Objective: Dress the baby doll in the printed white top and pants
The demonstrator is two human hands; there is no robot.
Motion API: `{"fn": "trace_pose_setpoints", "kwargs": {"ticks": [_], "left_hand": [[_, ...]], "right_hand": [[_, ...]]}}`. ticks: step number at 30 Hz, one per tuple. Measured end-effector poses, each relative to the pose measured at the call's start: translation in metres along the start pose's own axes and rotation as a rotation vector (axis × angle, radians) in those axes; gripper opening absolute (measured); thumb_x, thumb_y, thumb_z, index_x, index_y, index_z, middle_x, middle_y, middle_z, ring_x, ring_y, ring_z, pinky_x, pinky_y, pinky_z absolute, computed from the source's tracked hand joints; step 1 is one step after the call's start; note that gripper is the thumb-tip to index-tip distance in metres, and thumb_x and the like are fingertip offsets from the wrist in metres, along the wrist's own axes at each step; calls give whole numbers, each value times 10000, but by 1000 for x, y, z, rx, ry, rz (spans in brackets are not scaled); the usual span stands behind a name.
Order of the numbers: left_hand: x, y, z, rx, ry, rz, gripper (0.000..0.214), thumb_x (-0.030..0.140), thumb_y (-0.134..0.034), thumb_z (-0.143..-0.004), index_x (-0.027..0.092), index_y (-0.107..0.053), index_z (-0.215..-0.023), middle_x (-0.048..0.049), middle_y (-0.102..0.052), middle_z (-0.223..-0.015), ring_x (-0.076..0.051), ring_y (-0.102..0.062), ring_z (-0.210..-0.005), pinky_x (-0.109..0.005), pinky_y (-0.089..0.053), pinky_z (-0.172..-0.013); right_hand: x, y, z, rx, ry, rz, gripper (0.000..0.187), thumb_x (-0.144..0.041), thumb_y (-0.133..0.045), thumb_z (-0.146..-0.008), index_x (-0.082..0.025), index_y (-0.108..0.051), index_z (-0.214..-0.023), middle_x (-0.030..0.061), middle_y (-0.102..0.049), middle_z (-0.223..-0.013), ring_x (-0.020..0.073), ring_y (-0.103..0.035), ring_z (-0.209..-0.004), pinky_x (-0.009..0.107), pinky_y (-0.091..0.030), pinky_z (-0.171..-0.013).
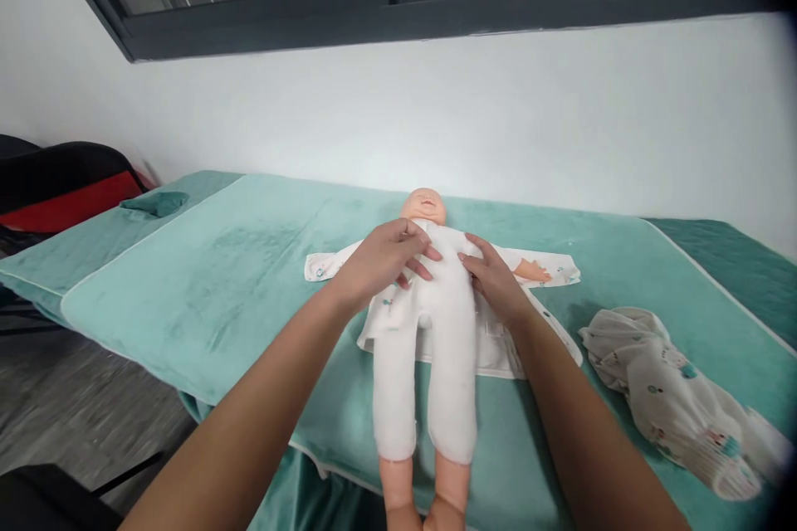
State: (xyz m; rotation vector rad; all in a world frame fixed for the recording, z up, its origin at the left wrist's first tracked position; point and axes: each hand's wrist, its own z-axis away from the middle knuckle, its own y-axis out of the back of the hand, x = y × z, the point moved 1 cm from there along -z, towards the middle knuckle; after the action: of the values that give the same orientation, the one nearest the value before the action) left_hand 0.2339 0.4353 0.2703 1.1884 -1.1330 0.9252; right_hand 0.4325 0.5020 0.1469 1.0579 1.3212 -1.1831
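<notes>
A baby doll [453,348] with a white padded body lies on its back, its head away from me and its bare feet toward me. Beneath it a white printed baby shirt [498,353] is spread open, sleeves out to both sides. One doll hand shows at the right sleeve. My left hand [398,253] is over the doll's chest, fingers apart and holding nothing I can see. At the doll's other side my right hand [495,275] rests by the upper body, its thumb and fingers apart.
A bunched white printed baby garment [672,394] lies at the right. The green cover [205,282] spreads over the bed up to the white wall [398,116]. A black and red chair [68,191] stands at the left, and a dark window frame [261,25] is above.
</notes>
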Motion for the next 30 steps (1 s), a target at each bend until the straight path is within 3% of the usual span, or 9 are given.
{"fn": "trace_pose_setpoints", "kwargs": {"ticks": [3,5,7,13,15,18,21,25,30], "left_hand": [[-6,12,20,106,-61,-36,218,418,-532,-896,211,-602,-904,-57,-721,-1038,-180,-674,-807,-262,-463,-599],[-22,20,27,279,-60,-168,206,407,-529,-895,217,-609,-894,-33,-714,-989,-170,-649,-831,-272,-472,-663],[-42,21,35,333,-21,-326,197,394,-534,-892,219,-623,-875,-16,-699,-939,-166,-617,-833,-289,-468,-723],[-59,-12,75,71,-53,-397,313,432,-461,-954,213,-589,-771,7,-610,-750,-147,-537,-714,-278,-432,-659],[-64,-8,76,41,-58,-358,345,456,-430,-967,215,-602,-791,4,-629,-751,-150,-564,-718,-272,-451,-657],[-94,29,59,331,-130,-519,264,387,-425,-965,224,-622,-1030,-47,-687,-1080,-200,-622,-992,-320,-502,-842],[-136,77,34,514,-127,-993,441,307,-530,-887,177,-531,-1309,-149,-517,-1436,-322,-446,-1338,-471,-382,-1084],[-166,117,9,511,32,-1302,468,340,-452,-936,213,-485,-1386,-139,-539,-1420,-358,-462,-1308,-546,-376,-1057],[-163,131,-18,573,67,-1388,481,292,-393,-944,174,-466,-1405,-170,-596,-1294,-361,-529,-1183,-507,-448,-925]], "right_hand": [[1,1,-1,-5,-13,13,724,-502,-712,-774,-288,-465,-1420,8,-705,-940,213,-650,-885,317,-539,-756],[2,1,-2,0,-18,20,707,-498,-711,-783,-299,-471,-1417,9,-705,-951,220,-652,-918,326,-538,-787],[3,2,-3,7,-16,29,697,-494,-711,-786,-302,-476,-1413,10,-707,-954,225,-652,-937,336,-537,-812],[6,3,-4,18,-2,55,702,-512,-705,-773,-305,-493,-1409,6,-724,-951,232,-657,-934,344,-547,-812],[5,3,-3,23,2,69,694,-511,-708,-775,-309,-501,-1406,10,-726,-986,231,-657,-950,340,-545,-816],[5,3,-2,42,-1,95,678,-511,-709,-778,-317,-516,-1398,14,-721,-1031,221,-656,-940,332,-542,-809],[6,3,-3,48,-8,96,681,-514,-709,-775,-318,-520,-1398,12,-718,-1013,217,-656,-901,329,-543,-781],[5,3,-1,38,-13,89,657,-508,-702,-793,-332,-515,-1397,0,-699,-929,221,-646,-918,342,-535,-798],[-5,0,8,11,38,84,680,-491,-706,-813,-345,-476,-1437,-8,-662,-941,186,-626,-951,322,-508,-869]]}}
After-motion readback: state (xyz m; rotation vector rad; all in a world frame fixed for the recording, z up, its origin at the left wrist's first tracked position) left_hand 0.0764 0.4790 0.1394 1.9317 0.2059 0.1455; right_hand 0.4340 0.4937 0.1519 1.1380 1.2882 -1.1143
